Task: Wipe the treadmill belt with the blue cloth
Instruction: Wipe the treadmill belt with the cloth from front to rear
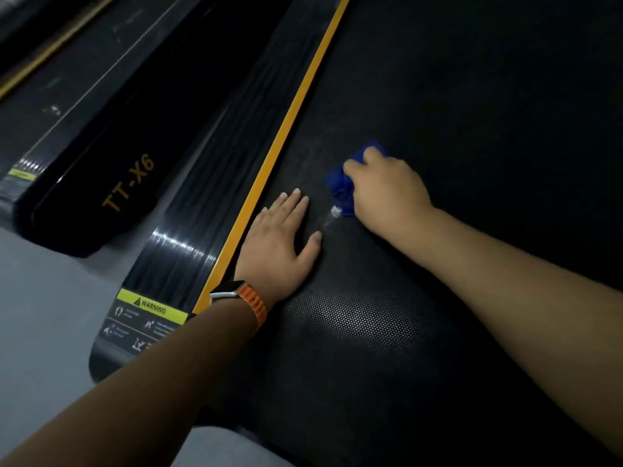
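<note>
The black textured treadmill belt fills the middle and right of the head view. A bunched blue cloth lies on the belt, and my right hand grips it from above, fingers curled over it. My left hand rests flat on the belt beside the orange stripe, fingers straight and spread, a hand's width left of the cloth. An orange-strapped watch is on my left wrist.
An orange stripe borders the belt's left edge, next to a ribbed black side rail with a yellow warning label. Another treadmill marked TT-X6 stands to the left. Grey floor lies at the lower left.
</note>
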A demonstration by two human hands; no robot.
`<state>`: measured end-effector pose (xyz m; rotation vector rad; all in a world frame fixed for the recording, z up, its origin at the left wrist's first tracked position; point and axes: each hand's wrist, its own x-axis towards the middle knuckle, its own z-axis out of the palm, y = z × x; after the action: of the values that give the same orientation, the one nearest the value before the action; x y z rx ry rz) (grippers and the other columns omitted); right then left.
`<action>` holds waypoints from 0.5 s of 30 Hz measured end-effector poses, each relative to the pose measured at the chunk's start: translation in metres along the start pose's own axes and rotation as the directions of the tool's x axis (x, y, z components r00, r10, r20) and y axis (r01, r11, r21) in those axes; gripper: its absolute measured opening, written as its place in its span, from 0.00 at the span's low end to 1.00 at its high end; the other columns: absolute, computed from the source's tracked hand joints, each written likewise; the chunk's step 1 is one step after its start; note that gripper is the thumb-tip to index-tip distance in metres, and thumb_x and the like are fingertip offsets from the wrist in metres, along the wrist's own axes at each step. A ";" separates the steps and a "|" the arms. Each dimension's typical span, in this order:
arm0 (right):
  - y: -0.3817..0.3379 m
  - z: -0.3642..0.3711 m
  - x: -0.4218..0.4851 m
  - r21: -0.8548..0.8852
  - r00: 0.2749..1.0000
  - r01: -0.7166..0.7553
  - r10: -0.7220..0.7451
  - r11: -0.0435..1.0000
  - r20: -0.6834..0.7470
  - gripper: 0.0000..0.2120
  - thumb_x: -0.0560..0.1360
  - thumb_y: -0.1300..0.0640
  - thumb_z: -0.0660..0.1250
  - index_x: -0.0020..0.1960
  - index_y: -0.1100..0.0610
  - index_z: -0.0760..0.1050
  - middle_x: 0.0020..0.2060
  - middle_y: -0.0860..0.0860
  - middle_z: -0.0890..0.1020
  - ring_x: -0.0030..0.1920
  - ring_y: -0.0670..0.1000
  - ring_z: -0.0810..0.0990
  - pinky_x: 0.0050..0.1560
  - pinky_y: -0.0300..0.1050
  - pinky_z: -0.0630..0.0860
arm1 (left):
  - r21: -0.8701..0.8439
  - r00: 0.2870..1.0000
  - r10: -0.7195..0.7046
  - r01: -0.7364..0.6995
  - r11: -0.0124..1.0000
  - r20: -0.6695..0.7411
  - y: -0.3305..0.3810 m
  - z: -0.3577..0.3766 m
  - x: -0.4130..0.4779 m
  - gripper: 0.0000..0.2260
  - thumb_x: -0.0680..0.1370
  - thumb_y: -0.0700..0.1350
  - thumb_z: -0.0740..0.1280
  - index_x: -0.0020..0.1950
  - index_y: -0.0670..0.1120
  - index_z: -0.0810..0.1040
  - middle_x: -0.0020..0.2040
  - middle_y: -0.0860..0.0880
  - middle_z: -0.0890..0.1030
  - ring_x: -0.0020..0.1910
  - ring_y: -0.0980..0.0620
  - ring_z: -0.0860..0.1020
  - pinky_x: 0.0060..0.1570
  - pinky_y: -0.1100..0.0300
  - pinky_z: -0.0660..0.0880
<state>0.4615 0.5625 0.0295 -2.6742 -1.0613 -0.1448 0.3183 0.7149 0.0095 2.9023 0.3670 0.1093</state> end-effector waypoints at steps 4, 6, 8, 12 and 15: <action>-0.023 0.005 -0.055 0.099 0.958 0.287 -0.286 0.953 -0.025 0.07 0.69 0.59 0.68 0.46 0.56 0.73 0.43 0.57 0.73 0.36 0.60 0.76 0.30 0.51 0.73 | -0.021 1.000 0.010 -0.011 1.000 -0.007 -0.004 0.002 0.000 0.32 0.80 0.61 0.55 0.83 0.49 0.60 0.83 0.50 0.59 0.82 0.53 0.54 0.80 0.56 0.47; -0.013 0.001 -0.051 0.106 0.923 0.381 -0.385 0.918 0.018 0.06 0.71 0.56 0.67 0.48 0.55 0.74 0.43 0.55 0.73 0.38 0.60 0.77 0.30 0.51 0.74 | -0.030 1.000 0.016 -0.016 0.999 -0.007 -0.005 0.002 0.000 0.34 0.79 0.62 0.53 0.83 0.49 0.61 0.83 0.50 0.59 0.82 0.53 0.54 0.81 0.55 0.49; 0.004 0.000 -0.012 0.039 0.944 0.330 -0.331 0.943 0.019 0.07 0.74 0.55 0.65 0.51 0.53 0.74 0.47 0.55 0.74 0.42 0.62 0.78 0.35 0.53 0.74 | -0.027 1.000 0.021 -0.021 0.999 0.004 -0.006 0.002 0.000 0.34 0.79 0.64 0.51 0.83 0.50 0.59 0.83 0.51 0.58 0.83 0.53 0.53 0.81 0.54 0.48; 0.017 0.006 0.042 0.033 0.997 0.059 -0.057 0.998 -0.055 0.06 0.76 0.58 0.64 0.52 0.55 0.74 0.50 0.57 0.74 0.45 0.64 0.78 0.39 0.52 0.73 | -0.041 1.000 0.015 -0.014 0.999 0.009 -0.007 0.002 0.001 0.34 0.80 0.65 0.50 0.84 0.51 0.58 0.84 0.52 0.56 0.83 0.54 0.51 0.81 0.55 0.46; -0.008 0.015 0.006 0.097 0.976 0.215 -0.211 0.972 -0.050 0.06 0.73 0.58 0.64 0.50 0.55 0.74 0.47 0.56 0.74 0.42 0.63 0.78 0.39 0.53 0.75 | -0.032 1.000 0.026 -0.025 0.999 0.008 -0.008 0.004 0.002 0.34 0.80 0.64 0.51 0.83 0.50 0.59 0.84 0.51 0.57 0.83 0.53 0.52 0.81 0.54 0.47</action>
<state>0.4601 0.5763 0.0182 -2.4524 -1.3054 -0.1774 0.3186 0.7219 0.0043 2.8753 0.3237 0.1053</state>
